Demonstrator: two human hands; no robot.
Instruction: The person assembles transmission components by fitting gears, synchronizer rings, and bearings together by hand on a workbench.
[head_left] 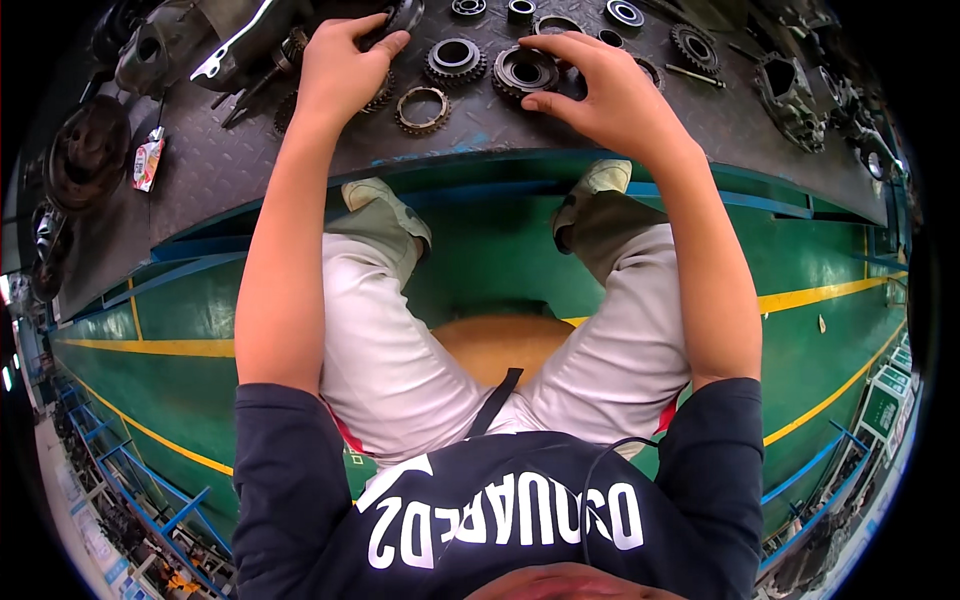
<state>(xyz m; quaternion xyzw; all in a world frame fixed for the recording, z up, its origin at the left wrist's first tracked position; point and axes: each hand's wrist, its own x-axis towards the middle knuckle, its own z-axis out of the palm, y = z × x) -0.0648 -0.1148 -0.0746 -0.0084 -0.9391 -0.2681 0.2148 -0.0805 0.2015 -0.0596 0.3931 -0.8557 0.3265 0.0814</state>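
A dark ring (407, 17) is being pinched by the left hand (348, 62), a gear (524, 71) widely spanned by the right hand (600, 85), slipping being risked through uneven pressure.

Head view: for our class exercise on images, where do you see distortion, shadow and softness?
In the head view, the front edge of the workbench bows into an arch; in the head view, the green floor looks darker beneath it; in the head view, the gear at the right hand looks fairly crisp, while things along the outer rim look softer.
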